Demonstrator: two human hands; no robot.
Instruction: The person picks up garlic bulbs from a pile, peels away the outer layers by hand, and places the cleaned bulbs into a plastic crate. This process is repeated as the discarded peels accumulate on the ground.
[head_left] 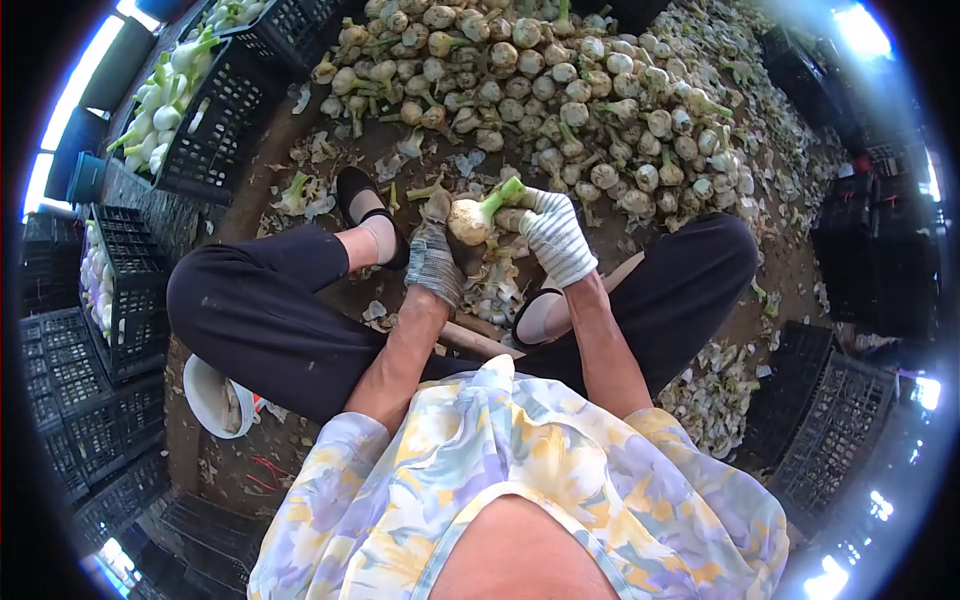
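I sit on the ground with my knees apart. Between them I hold a pale round onion (468, 220) with a green stalk (503, 193) pointing up and right. My left hand (434, 255), in a grey knit glove, grips the bulb from below and the left. Wearing a white knit glove, my right hand (555, 235) holds the stalk end on the right. A big pile of onions (540, 90) lies on the ground just beyond my hands.
Black plastic crates (215, 120) at the upper left hold trimmed onions; more crates (85, 400) stand stacked at the left and at the right (835, 420). Onion skins (715, 390) litter the dirt. A white bowl (212, 398) sits under my left thigh.
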